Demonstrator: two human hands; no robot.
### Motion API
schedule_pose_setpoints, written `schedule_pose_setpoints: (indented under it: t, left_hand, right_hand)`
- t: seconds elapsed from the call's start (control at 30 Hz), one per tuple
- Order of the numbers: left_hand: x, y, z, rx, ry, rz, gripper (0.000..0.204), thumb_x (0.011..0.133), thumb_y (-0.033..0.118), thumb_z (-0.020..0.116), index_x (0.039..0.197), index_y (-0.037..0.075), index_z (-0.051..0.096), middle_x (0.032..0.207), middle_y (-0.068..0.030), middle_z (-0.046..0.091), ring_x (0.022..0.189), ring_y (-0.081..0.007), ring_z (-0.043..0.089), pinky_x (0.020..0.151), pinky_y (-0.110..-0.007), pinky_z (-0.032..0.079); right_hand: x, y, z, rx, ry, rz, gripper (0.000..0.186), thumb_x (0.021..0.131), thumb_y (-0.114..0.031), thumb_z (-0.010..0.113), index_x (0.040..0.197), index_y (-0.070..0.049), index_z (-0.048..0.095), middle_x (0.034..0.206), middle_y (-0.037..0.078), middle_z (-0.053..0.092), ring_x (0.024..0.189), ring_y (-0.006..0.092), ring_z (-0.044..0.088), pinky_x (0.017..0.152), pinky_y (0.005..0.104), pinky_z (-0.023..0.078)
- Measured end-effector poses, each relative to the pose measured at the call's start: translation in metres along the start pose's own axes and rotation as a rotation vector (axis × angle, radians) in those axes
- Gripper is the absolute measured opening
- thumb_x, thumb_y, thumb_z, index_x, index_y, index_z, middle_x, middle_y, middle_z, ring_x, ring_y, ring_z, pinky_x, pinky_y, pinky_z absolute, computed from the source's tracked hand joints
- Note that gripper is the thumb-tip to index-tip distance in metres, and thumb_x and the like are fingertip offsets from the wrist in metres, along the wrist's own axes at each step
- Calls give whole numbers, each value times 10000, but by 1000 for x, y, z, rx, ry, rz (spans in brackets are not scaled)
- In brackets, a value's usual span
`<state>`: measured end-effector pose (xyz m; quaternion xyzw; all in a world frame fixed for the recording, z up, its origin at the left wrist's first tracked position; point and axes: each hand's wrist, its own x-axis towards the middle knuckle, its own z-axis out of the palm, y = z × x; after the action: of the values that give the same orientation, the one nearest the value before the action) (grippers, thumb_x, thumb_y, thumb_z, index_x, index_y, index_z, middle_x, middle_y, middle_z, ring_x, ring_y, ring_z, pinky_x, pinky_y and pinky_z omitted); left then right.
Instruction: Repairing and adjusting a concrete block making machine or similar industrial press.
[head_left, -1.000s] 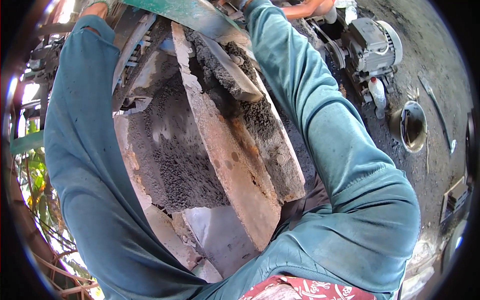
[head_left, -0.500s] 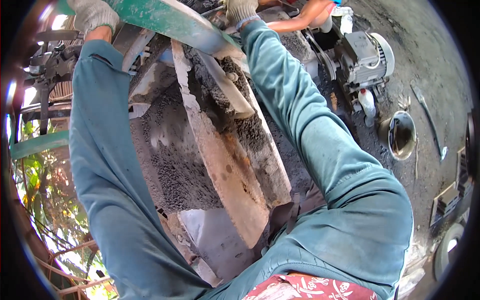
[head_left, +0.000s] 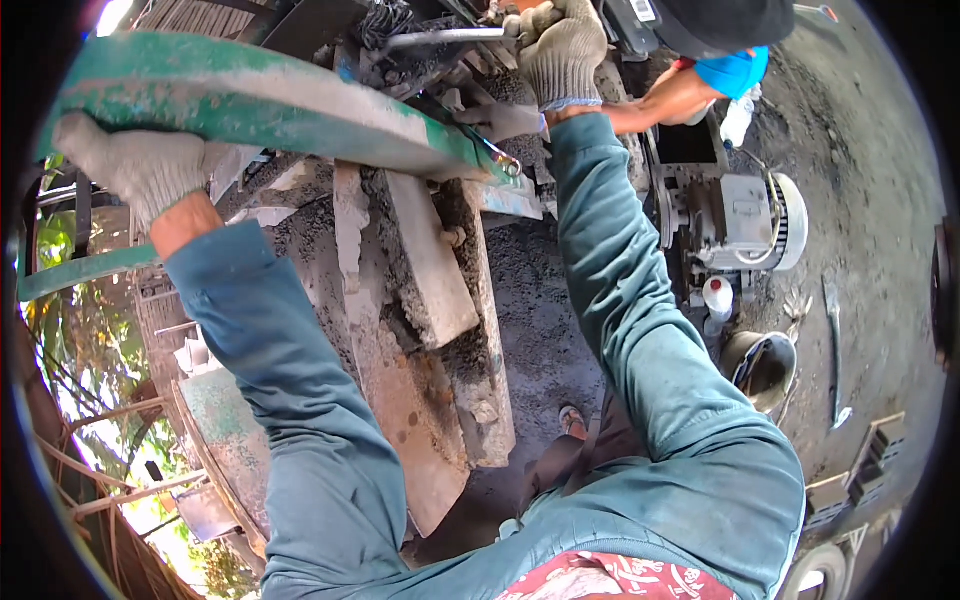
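My left hand [head_left: 140, 165], in a pale knitted glove, grips the lower edge of a long green metal beam [head_left: 250, 105] at the upper left; some of its fingers are hidden. The beam slants down toward the middle, worn bare and dusty along its face. At top centre my right hand [head_left: 562, 52], gloved too, is closed around the end of a thin metal rod [head_left: 445, 38]. Below the beam's right end, dusty steel slabs [head_left: 435, 265] form a trough caked with grey, crumbly material. A co-worker's gloved hand [head_left: 503, 120] is near that end of the beam.
The co-worker's arm [head_left: 665, 103] reaches in from the upper right, close to my right wrist. An electric motor [head_left: 745, 220] stands at the right beside a bottle [head_left: 717, 298], a bucket [head_left: 765, 365] and a long flat bar [head_left: 834, 345] on the ground. Stacked blocks [head_left: 850, 480] lie lower right.
The green beam and both my hands now appear lower in the picture as the view has shifted. The rod by my right hand and the co-worker's dark cap have come into sight.
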<state>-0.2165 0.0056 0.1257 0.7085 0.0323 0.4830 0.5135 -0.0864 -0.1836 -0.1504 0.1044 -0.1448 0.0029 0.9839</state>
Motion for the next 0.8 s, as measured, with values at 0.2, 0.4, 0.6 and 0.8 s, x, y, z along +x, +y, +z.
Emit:
schedule_pose_setpoints:
  t: [0.2, 0.4, 0.6, 0.8]
  left_hand:
    - [-4, -7, -7, 134, 80, 119, 735, 917, 663, 456, 1381, 99, 535, 1414, -98, 498, 1282, -305, 455, 1096, -519, 352]
    - [8, -14, -18, 261, 115, 165, 874, 922, 744, 405, 1481, 73, 446, 1519, -149, 402, 1364, -358, 404, 1131, -581, 310]
    - [12, -15, -28, 314, 139, 175, 918, 922, 765, 378, 1507, 59, 405, 1548, -174, 354, 1386, -373, 382, 1122, -597, 311]
    - [16, -18, -32, 344, 127, 206, 930, 921, 771, 358, 1517, 58, 386, 1564, -193, 324, 1405, -384, 367, 1103, -613, 330]
  right_hand:
    - [19, 11, -16, -458, 312, 128, 196, 929, -144, 587, 763, -40, 596, 533, 46, 494, 382, 185, 437, 395, 306, 398]
    - [62, 13, -39, -300, -138, 114, 323, 928, -150, 612, 631, -109, 492, 483, 30, 425, 360, 181, 383, 400, 351, 374]
    - [67, 27, 16, -779, 233, 238, 278, 912, -154, 626, 658, -93, 530, 487, 34, 429, 366, 178, 392, 407, 355, 371]
    - [70, 22, -4, -767, 254, 255, 243, 907, -155, 644, 689, -90, 557, 497, 51, 472, 372, 191, 409, 419, 363, 392]
